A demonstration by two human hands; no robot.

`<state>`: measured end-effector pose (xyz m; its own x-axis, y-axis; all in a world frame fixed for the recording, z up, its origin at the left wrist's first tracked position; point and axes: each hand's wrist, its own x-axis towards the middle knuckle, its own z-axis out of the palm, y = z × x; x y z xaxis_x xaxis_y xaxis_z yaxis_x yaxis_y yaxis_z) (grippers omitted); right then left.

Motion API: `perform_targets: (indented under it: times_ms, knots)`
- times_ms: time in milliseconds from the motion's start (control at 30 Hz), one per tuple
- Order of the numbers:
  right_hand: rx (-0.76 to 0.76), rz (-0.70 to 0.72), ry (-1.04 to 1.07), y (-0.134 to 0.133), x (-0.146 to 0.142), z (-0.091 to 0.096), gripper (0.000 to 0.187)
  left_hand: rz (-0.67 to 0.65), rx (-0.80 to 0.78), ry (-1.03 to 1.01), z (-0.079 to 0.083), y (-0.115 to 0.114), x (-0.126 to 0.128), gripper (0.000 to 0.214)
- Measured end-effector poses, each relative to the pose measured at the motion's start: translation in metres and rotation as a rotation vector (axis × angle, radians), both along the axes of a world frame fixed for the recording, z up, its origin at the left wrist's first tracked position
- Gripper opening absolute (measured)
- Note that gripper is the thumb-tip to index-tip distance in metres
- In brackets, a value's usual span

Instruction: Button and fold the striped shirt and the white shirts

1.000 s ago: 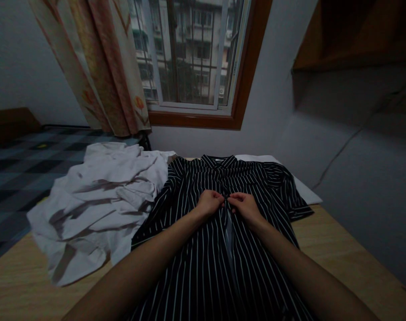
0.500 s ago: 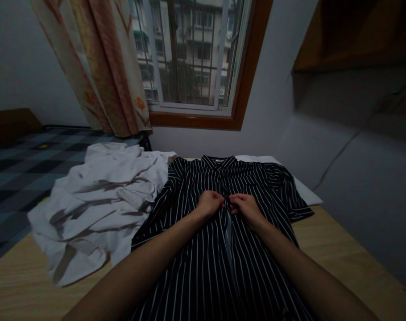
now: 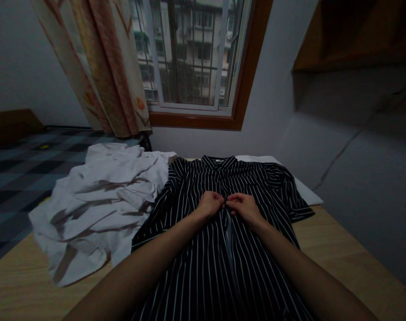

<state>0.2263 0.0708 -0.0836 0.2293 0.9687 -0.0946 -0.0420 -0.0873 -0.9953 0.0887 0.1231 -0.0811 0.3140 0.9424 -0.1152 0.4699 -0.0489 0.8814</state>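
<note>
A black shirt with thin white stripes [image 3: 196,263] lies flat on a wooden table [image 3: 343,249], collar toward the window. My left hand [image 3: 208,204] and my right hand [image 3: 243,206] meet at the shirt's front opening, at chest height. Both pinch the two edges of the placket, fingertips almost touching. Below my hands the front of the shirt gapes a little and shows a pale strip.
A crumpled white garment [image 3: 99,209] lies left of the striped shirt, partly over the table edge. A white flat thing [image 3: 305,189] shows under the shirt's right sleeve. A checked bed cover [image 3: 18,169] is at left. Behind are a curtain [image 3: 99,67] and a barred window [image 3: 189,53].
My hands have drawn slightly closer together at the placket. The shirt and the white garment have stayed where they were.
</note>
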Motion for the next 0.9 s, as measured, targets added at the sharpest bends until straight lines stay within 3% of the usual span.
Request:
perform_targets:
  times_ms: [667, 900]
  knots:
    - [0.056, -0.054, -0.073, -0.0015, -0.0054, -0.0034, 0.012, 0.013, 0.021, -0.022, -0.0011, -0.0029, 0.0008, 0.016]
    - [0.149, -0.116, -0.228, -0.0035, -0.0073, -0.0088, 0.011, 0.032, -0.009, -0.07, 0.0049, -0.0077, 0.0011, 0.018]
